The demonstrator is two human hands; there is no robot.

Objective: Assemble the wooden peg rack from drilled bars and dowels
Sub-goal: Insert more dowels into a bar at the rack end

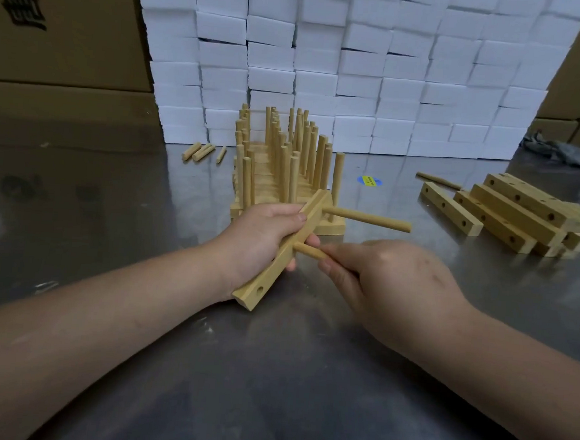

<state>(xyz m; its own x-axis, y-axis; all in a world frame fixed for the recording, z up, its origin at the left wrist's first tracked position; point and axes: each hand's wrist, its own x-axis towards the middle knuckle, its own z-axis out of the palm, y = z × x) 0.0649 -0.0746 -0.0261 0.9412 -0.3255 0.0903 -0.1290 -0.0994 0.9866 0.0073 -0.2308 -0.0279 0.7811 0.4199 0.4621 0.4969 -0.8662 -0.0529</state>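
My left hand [259,240] grips a drilled wooden bar [280,260], tilted on its side above the steel table. One dowel [367,219] sticks out of the bar's upper hole, pointing right. My right hand [380,281] pinches a second dowel [308,251] whose tip sits at the bar's middle hole. An empty hole [260,290] shows near the bar's lower end. Most of the second dowel is hidden inside my right hand.
A row of finished peg bars [285,171] stands behind my hands. A stack of drilled bars [512,214] lies at the right, with one loose dowel [439,180] beside it. Several loose dowels [200,151] lie at the left, before a wall of white foam blocks [361,70].
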